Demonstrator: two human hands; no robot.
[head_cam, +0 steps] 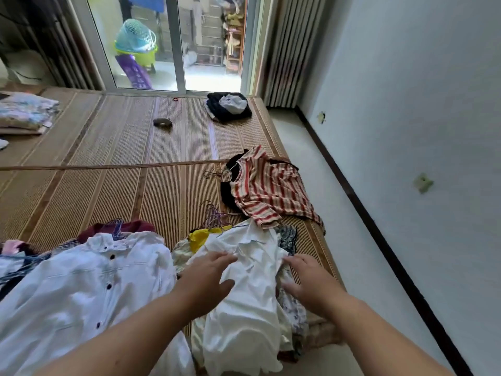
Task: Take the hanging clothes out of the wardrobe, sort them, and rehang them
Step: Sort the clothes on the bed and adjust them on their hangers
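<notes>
A crumpled white shirt [249, 289] lies on top of a pile of clothes at the near right of the bamboo mat [113, 185]. My left hand [208, 278] rests on its left side with the fingers spread. My right hand [309, 278] lies flat on its right edge, fingers straight. To the left lies a larger white shirt with dark buttons [81, 289]. A red-and-cream striped top [268, 191] on a wire hanger sits further back. Purple wire hangers [214, 215] poke out between the piles.
A dark bundle with a white cloth [227, 107] sits near the glass sliding door [176, 42]. Folded floral bedding [25, 112] lies at the far left. A small dark object [162, 122] is mid-mat. The white floor [339, 213] and wall run along the right.
</notes>
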